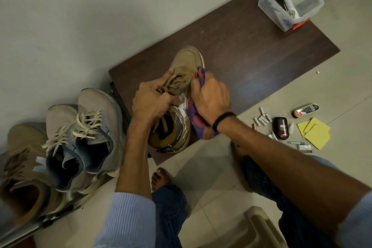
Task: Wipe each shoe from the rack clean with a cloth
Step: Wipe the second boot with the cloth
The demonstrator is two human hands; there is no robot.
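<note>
**A:** What is showing closest to the camera?

**B:** A beige stool (259, 227) is sitting at 6 o'clock. A bare foot (161, 177) is resting on the tiles just beyond it.

**A:** And the hands?

**B:** The left hand (153, 98) is gripping the tan shoe (187, 60) across its laces, fingers curled. The shoe is lying right under that hand, its heel opening facing 6 o'clock and its toe pointing toward 12 o'clock.

**A:** Where is the cloth?

**B:** The right hand (211, 98) is clutching the purple cloth (198, 125) and pressing it against the shoe's 3 o'clock side. A tail of it is hanging under the wrist.

**A:** What is lying beneath?

**B:** A dark wooden board (251, 52). I cannot tell whether the shoe is touching it.

**A:** Farther out?

**B:** Grey sneakers (96, 110) are standing at 9 o'clock from the left hand. Yellow pads (316, 133) are lying on the floor at 3 o'clock from the right hand. A clear plastic box (289, 4) is sitting at the board's far end, toward 1 o'clock.
</note>
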